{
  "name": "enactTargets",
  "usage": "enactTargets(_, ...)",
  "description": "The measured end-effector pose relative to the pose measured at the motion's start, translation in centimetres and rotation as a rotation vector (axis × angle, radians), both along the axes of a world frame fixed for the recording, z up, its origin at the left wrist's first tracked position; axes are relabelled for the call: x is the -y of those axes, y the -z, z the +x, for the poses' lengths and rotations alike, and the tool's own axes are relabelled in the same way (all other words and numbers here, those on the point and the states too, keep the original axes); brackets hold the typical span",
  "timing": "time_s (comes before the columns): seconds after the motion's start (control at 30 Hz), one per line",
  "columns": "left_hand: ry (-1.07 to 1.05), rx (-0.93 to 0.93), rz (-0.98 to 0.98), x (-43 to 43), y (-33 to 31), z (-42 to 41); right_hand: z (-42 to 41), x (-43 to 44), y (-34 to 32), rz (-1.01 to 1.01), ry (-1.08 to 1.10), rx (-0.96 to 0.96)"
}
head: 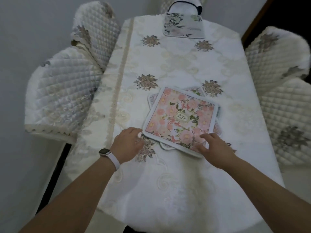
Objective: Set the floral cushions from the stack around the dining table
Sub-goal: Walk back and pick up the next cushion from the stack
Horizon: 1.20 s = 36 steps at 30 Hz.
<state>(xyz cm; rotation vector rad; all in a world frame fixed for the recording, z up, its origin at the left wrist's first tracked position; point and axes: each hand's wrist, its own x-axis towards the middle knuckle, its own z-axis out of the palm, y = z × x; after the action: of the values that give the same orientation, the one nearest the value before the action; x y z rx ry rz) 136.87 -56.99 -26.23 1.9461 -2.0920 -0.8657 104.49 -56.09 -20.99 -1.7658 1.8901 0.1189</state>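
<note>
A stack of flat floral cushions lies near the middle of the table. Its top cushion [180, 119] is pink-flowered with a white border. Corners of lower cushions [195, 90] stick out beneath it. My left hand [128, 142] touches the top cushion's near left corner, fingers curled at its edge. Over the near right edge, my right hand [212, 147] rests with fingers spread on the top cushion. Another floral cushion [183, 25] lies flat at the table's far end.
The dining table [168, 64] carries a white embroidered cloth with flower motifs. Quilted white chairs stand on the left [67, 88], far left [96, 31] and right [277, 52]. A covered chair [185, 7] stands at the far end.
</note>
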Motion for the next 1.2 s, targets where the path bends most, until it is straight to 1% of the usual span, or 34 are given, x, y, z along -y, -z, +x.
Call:
enactTargets(0.13, -0.030, -0.060, 0.117, 3.4, 0.9, -1.1, -0.8, 0.9, 1.6, 0.058, 0.217, 0.087)
enactTargets(0.2, -0.124, -0.137, 0.209, 4.8, 1.2, -1.8, -1.3, 1.6, 2.3, 0.084, 0.349, 0.169)
enactTargets(0.3, -0.274, -0.218, 0.292, 6.7, 1.5, -2.6, -2.0, 2.5, 3.2, 0.106, 0.518, 0.294)
enactTargets(0.43, -0.512, -0.378, 0.284, 9.2, 1.9, -3.0, -2.7, 3.7, 4.3, 0.055, 0.682, 0.398)
enactTargets(0.53, -0.592, -0.437, 0.333, 10.5, 2.3, -3.4, -3.3, 4.6, 4.4, 0.065, 0.803, 0.439)
enactTargets(0.6, -0.619, -0.478, 0.376, 11.3, 2.4, -3.9, -3.7, 5.1, 4.9, 0.066, 0.843, 0.454)
enactTargets(0.73, -0.605, -0.461, 0.398, 13.0, 3.1, -4.3, -3.8, 5.8, 5.4, 0.102, 0.849, 0.482)
enactTargets(0.9, -0.525, -0.328, 0.345, 12.6, 2.2, -6.1, -3.3, 5.8, 5.6, 0.068, 0.863, 0.545)
enactTargets(1.0, -0.439, -0.268, 0.386, 11.9, 2.3, -6.2, -3.2, 5.6, 5.5, 0.056, 0.876, 0.619)
enactTargets(1.13, -0.445, -0.289, 0.402, 11.4, 2.1, -6.0, -2.9, 5.3, 4.8, 0.037, 0.859, 0.626)
enactTargets(1.2, -0.448, -0.323, 0.389, 10.9, 1.9, -6.0, -2.8, 5.1, 4.3, 0.011, 0.834, 0.599)
